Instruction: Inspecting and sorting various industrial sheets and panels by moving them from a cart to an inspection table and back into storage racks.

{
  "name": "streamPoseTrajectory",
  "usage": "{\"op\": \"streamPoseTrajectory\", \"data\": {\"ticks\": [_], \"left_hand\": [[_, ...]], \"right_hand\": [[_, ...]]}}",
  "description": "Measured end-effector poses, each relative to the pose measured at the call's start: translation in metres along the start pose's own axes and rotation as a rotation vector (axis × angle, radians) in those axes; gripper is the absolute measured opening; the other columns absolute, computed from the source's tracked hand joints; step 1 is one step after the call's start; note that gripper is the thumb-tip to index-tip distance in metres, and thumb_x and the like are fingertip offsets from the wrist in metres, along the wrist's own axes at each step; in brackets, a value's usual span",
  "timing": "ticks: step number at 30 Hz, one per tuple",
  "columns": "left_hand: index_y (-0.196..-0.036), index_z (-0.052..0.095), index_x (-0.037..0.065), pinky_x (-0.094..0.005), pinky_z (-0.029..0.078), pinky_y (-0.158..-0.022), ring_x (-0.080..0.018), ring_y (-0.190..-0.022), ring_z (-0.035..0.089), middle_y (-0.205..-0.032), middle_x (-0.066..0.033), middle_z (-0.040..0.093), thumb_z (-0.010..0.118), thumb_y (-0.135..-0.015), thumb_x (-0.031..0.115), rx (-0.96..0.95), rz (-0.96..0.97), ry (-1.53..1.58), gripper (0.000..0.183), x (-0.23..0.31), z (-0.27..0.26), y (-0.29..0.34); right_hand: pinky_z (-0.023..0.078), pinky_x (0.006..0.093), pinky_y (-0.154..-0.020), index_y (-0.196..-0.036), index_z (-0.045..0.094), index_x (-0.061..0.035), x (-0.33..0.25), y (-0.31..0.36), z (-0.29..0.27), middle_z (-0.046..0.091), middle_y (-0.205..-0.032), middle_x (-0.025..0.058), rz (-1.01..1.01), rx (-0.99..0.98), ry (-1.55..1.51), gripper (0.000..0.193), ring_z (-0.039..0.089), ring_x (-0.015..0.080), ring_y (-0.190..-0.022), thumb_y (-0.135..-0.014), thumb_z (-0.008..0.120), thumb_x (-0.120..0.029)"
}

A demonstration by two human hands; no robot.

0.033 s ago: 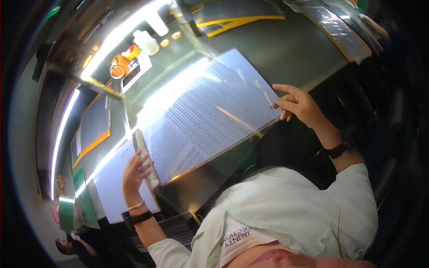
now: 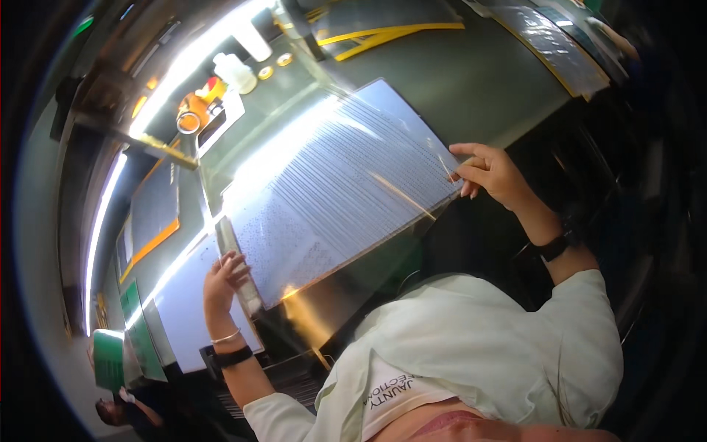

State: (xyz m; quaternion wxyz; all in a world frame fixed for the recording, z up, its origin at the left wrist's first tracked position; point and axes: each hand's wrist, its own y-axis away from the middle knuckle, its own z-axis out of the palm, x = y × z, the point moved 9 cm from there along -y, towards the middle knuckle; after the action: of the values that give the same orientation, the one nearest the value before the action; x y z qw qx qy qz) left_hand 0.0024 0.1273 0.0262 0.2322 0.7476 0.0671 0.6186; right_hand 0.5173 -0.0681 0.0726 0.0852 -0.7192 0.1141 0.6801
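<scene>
Two bare hands flanking a pale, finely marked sheet at the centre of the frame

At the lower left of the frame, a co-worker in dark clothing [image 2: 143, 420] is appearing beside a flat green rectangular board [image 2: 109, 361]. Just to the right, upright green panels [image 2: 141, 331] are standing, and above them a dark grey panel with an orange edge [image 2: 156, 195] is lying at the left. A plain pale lavender panel [image 2: 184, 295] is resting lower, partly behind the left hand [image 2: 223, 283]. That hand's fingers are bending beside a narrow greyish strip [image 2: 228, 239] along the sheet's left edge; whether they are gripping anything, I cannot tell from this view. At the upper left, an orange ring-shaped roll [image 2: 190, 120] and a translucent white plastic bottle [image 2: 234, 72] are standing beneath a bright lamp.

In the middle of the frame, a pale lavender rectangular sheet with rows of fine dark marks [image 2: 331, 199] is lying aslant on a dark grey-green tabletop [image 2: 479, 81]. A clear, glossy film [image 2: 401, 195] is covering it and catching streaks of light. Dark panels with yellow edges [image 2: 390, 15] are lying at the top.

Right of centre, the right hand [image 2: 495, 177] is pinching the film's right edge between thumb and fingers, the index finger reaching outward. At the upper right, a dark glossy panel with a yellow border [image 2: 545, 44] is lying.
</scene>
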Motion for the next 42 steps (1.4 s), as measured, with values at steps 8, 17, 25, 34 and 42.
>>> {"op": "streamPoseTrajectory", "data": {"ticks": [8,17,25,34,42], "left_hand": [[-0.102,0.058,0.004,-0.0238,0.051,-0.062,-0.0195,-0.076,0.065,-0.091,-0.0123,0.065,0.059,-0.088,0.017,0.059,0.262,-0.144,0.020,0.097,0.021,-0.053],[-0.098,0.059,0.006,-0.0210,0.049,-0.059,-0.0155,-0.072,0.065,-0.089,-0.0084,0.067,0.059,-0.088,0.020,0.101,0.366,-0.169,0.018,0.110,0.021,-0.096],[-0.103,0.058,0.006,-0.0209,0.048,-0.057,-0.0166,-0.074,0.066,-0.088,-0.0087,0.067,0.064,-0.085,0.024,0.182,0.303,-0.110,0.026,0.083,-0.002,-0.133],[-0.120,0.048,0.008,-0.0295,0.049,-0.059,-0.0178,-0.062,0.061,-0.074,-0.0106,0.063,0.062,-0.078,0.006,0.546,0.458,-0.430,0.044,0.053,0.001,-0.153],[-0.118,0.057,0.024,-0.0371,0.047,-0.083,-0.0308,-0.097,0.059,-0.107,-0.0148,0.062,0.063,-0.080,0.016,0.585,0.254,-0.945,0.040,0.071,0.013,-0.138]], "right_hand": [[0.053,0.0225,-0.055,-0.085,0.055,0.0032,0.069,0.008,-0.039,0.061,-0.073,0.0098,0.195,0.158,0.027,0.009,0.062,0.0137,-0.061,-0.084,0.059,-0.005],[0.043,0.0250,-0.057,-0.073,0.055,-0.0015,0.076,0.011,-0.043,0.058,-0.064,0.0038,0.072,0.361,0.426,0.018,0.052,0.0100,-0.060,-0.077,0.068,-0.013],[0.041,0.0266,-0.053,-0.075,0.052,-0.0021,0.080,0.010,-0.036,0.053,-0.060,0.0047,0.047,0.385,0.356,0.014,0.049,0.0117,-0.055,-0.079,0.064,-0.007],[0.036,0.0231,-0.053,-0.076,0.041,-0.0031,0.083,0.023,-0.033,0.039,-0.066,-0.0007,-0.080,0.381,0.377,0.017,0.038,0.0076,-0.058,-0.085,0.056,-0.004],[0.035,0.0197,-0.046,-0.076,0.041,-0.0049,0.075,0.018,-0.025,0.038,-0.065,-0.0014,-0.058,0.339,0.359,0.018,0.037,0.0053,-0.054,-0.088,0.053,-0.006]]}}
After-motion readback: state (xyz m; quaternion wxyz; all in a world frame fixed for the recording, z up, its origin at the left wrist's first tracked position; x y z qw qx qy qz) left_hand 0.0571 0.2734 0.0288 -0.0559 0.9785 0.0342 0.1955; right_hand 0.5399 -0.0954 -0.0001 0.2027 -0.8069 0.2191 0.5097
